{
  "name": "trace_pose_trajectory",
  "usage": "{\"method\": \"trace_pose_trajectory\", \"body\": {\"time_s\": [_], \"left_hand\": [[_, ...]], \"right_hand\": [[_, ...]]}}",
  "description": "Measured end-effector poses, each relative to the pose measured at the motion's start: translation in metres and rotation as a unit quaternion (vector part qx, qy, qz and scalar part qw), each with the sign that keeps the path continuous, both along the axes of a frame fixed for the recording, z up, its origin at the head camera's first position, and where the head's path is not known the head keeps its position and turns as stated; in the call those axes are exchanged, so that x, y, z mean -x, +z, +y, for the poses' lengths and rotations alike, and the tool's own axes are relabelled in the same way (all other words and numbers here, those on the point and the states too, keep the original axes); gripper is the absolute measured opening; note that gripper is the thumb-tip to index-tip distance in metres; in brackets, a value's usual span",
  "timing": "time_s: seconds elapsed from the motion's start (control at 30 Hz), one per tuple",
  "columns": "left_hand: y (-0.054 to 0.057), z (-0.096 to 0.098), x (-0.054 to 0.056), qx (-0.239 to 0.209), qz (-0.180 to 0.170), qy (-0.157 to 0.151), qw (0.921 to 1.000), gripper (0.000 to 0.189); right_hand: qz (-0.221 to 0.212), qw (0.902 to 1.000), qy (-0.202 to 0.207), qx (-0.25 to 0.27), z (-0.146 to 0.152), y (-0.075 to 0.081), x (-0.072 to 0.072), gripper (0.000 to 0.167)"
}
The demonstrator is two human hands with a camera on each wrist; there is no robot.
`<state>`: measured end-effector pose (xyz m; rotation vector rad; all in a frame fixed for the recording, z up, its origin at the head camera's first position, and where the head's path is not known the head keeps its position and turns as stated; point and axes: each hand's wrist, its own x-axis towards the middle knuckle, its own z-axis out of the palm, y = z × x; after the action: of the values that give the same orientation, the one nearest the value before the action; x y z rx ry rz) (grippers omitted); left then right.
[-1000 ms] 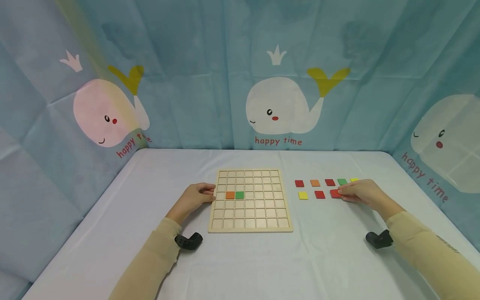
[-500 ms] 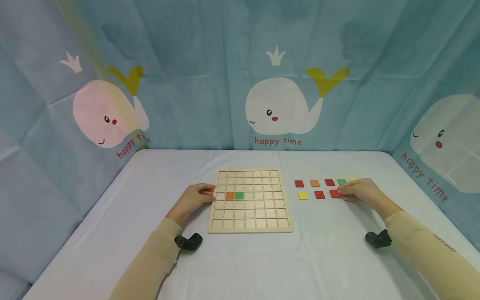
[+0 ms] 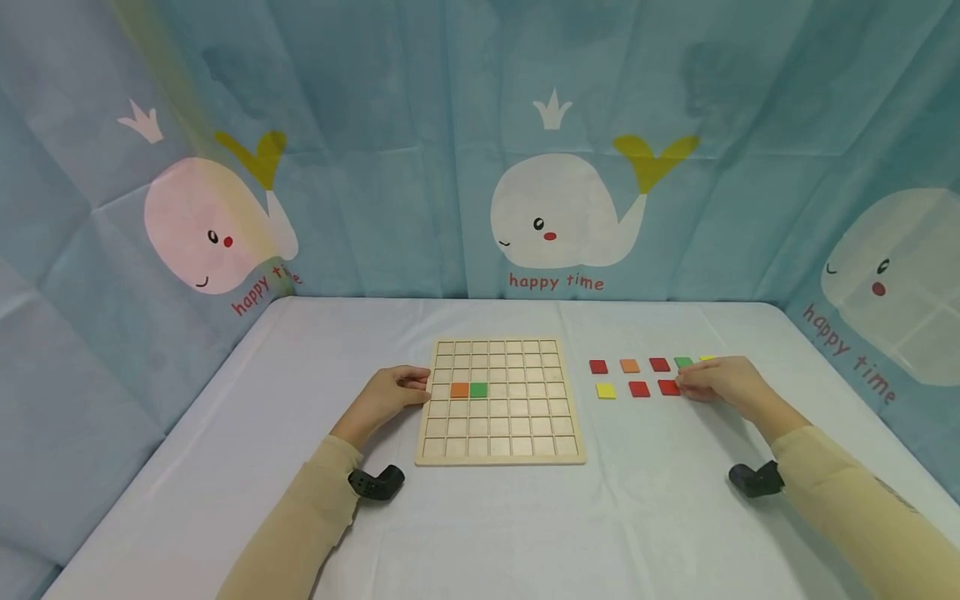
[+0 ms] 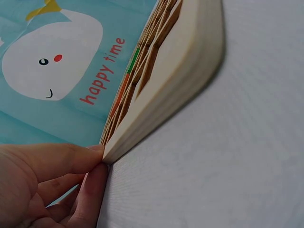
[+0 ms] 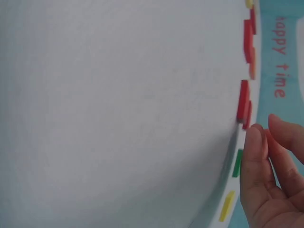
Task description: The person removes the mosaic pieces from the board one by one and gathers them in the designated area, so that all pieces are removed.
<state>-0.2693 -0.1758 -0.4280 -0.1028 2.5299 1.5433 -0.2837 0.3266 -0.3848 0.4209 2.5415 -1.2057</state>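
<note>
A square wooden grid board (image 3: pixel 500 461) lies flat in the middle of the table, with an orange tile (image 3: pixel 459 390) and a green tile (image 3: pixel 478 390) side by side in its cells. My left hand (image 3: pixel 388 393) pinches the board's left edge; in the left wrist view the thumb (image 4: pixel 71 160) lies against the rim with a finger below. At the right, my right hand (image 3: pixel 722 387) is beside a red tile (image 3: pixel 668 387), the fingertips right at its right edge. In the right wrist view that tile (image 5: pixel 243 100) lies just beyond the fingertips, and a gap shows between thumb and fingers.
Loose tiles lie in two rows right of the board: a yellow tile (image 3: pixel 606 391) and a red tile (image 3: pixel 639 389) in front, several behind, including an orange tile (image 3: pixel 629 366) and a green tile (image 3: pixel 683 363). A whale-printed curtain (image 3: pixel 375 225) encloses the white table (image 3: pixel 487 533).
The red tile at my right fingertips now lies flat, and the fingertips have come off its top to its right edge. My left hand and the board stay in place.
</note>
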Motion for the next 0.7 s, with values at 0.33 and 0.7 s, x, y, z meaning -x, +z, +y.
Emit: {"method": "trace_pose_trajectory", "body": {"time_s": [0.33,0.7], "left_hand": [[-0.001,0.001,-0.002,0.009,-0.002,-0.003,1.0000,0.046],[-0.001,0.000,0.000,0.005,-0.007,0.003,1.0000,0.046]], "right_hand": [[0.046,0.9986,0.013,0.024,-0.036,0.008,-0.012,0.056],[0.050,0.9964,0.048,0.048,-0.073,0.011,-0.014,0.053]]}}
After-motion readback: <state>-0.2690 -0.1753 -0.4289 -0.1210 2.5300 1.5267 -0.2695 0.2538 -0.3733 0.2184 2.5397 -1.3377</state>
